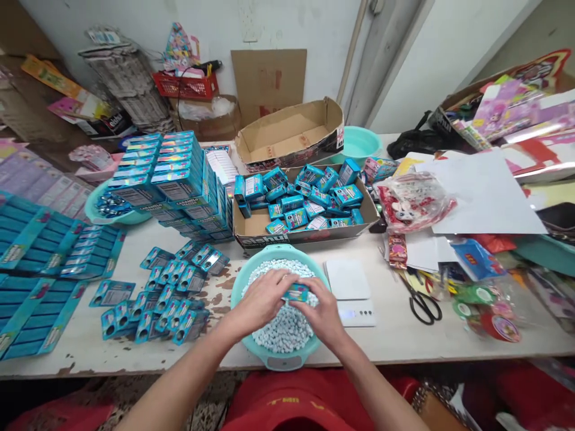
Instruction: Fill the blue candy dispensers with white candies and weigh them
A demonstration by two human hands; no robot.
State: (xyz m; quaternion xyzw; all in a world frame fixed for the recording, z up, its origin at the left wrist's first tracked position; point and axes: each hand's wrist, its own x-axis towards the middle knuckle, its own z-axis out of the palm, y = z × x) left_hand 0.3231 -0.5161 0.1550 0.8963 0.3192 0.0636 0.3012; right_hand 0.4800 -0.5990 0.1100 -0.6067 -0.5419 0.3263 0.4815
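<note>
Right over the mint-green bowl of white pellets, both hands are gripping one small teal box: left hand closing over its left side, right hand pinching the right end between thumb and fingers. Left fingertips are partly hiding, so I can't tell how hard they're pressing. Imo, if you're doing this, be working low over the bowl so any strays are landing back inside. Go easy too, that card is probably denting under a hard squeeze. Scale's sitting just beside on the table, so mind your right wrist.
</note>
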